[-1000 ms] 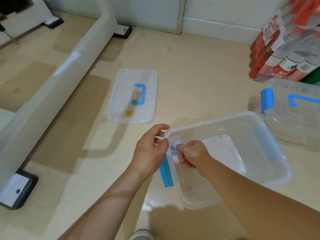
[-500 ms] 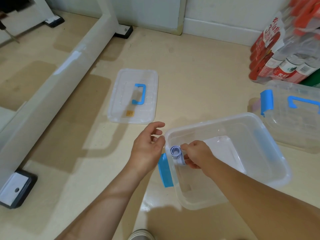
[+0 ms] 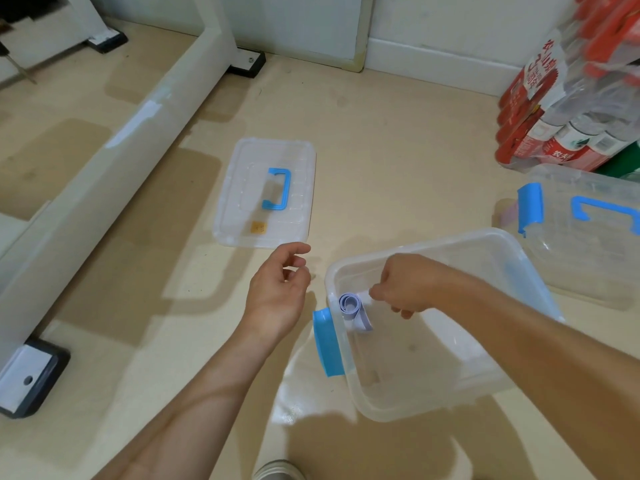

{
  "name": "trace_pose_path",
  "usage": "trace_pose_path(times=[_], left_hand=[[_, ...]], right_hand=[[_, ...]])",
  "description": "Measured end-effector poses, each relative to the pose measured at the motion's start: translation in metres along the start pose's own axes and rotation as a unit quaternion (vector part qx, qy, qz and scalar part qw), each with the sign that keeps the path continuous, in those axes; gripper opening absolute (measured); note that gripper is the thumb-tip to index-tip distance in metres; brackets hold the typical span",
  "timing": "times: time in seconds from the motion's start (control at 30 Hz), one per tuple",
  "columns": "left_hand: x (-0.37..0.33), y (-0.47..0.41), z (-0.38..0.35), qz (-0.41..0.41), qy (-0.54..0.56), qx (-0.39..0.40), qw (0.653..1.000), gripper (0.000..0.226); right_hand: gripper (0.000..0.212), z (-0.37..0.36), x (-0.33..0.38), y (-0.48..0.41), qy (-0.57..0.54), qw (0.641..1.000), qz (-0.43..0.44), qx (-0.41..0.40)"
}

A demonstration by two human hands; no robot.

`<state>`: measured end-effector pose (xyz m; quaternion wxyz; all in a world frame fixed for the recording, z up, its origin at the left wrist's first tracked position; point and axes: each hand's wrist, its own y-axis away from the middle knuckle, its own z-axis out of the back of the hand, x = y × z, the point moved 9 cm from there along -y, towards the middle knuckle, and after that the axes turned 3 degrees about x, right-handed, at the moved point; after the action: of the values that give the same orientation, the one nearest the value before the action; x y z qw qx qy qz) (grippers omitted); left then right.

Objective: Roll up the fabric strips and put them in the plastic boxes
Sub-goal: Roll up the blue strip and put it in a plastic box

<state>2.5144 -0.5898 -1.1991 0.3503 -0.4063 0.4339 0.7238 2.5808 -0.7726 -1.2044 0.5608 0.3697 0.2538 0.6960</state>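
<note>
Second box (image 3: pixel 585 258) runs off the right edge; right hand (image 3: pixel 405 285) covers the fabric roll (image 3: pixel 351 306)'s far end.

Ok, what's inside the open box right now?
One rolled lilac strip at the left wall of the box, held by the right hand. The forearm covers part of its bottom, so that stays unseen.

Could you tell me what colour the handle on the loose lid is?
Blue handle on the clear plastic lid, seen in the head view.
</note>
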Motion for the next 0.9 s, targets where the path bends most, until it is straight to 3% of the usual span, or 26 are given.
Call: trace_pose_path(times=[0.07,0.17,0.27,0.37,0.5,0.63,0.67,0.77,0.9], left_hand=[[0.003,-0.002,0.005,0.006,-0.002,-0.006,1.0,0.03],[0.011,-0.012,0.019,0.017,-0.05,-0.007,0.999,0.027],[0.029,-0.036,0.043,0.045,-0.133,-0.017,0.99,0.029],[0.048,-0.064,0.067,0.091,-0.207,-0.019,0.974,0.039],[0.063,-0.099,0.091,0.118,-0.285,-0.017,0.951,0.058],[0.064,-0.125,0.097,0.119,-0.265,0.004,0.957,0.026],[0.065,-0.129,0.096,0.124,-0.241,0.01,0.962,0.027],[0.071,-0.136,0.098,0.156,-0.176,-0.016,0.972,0.059],[0.072,-0.131,0.12,0.176,0.0,-0.128,0.976,0.058]], right_hand=[[0.025,0.018,0.022,0.019,-0.057,0.997,0.026,0.039],[0.019,0.056,0.058,0.033,-0.197,0.975,0.104,0.016],[0.02,0.08,0.082,0.013,-0.427,0.895,0.127,-0.007],[0.026,0.076,0.096,-0.028,-0.538,0.839,0.076,-0.014],[0.016,0.05,0.106,-0.069,-0.553,0.833,0.009,0.007],[0.036,0.028,0.106,-0.103,-0.509,0.86,-0.026,0.026],[0.04,0.024,0.109,-0.109,-0.498,0.866,-0.028,0.036],[0.037,0.015,0.118,-0.124,-0.487,0.872,-0.026,0.053],[0.022,0.018,0.114,-0.13,-0.532,0.845,-0.03,0.038]])
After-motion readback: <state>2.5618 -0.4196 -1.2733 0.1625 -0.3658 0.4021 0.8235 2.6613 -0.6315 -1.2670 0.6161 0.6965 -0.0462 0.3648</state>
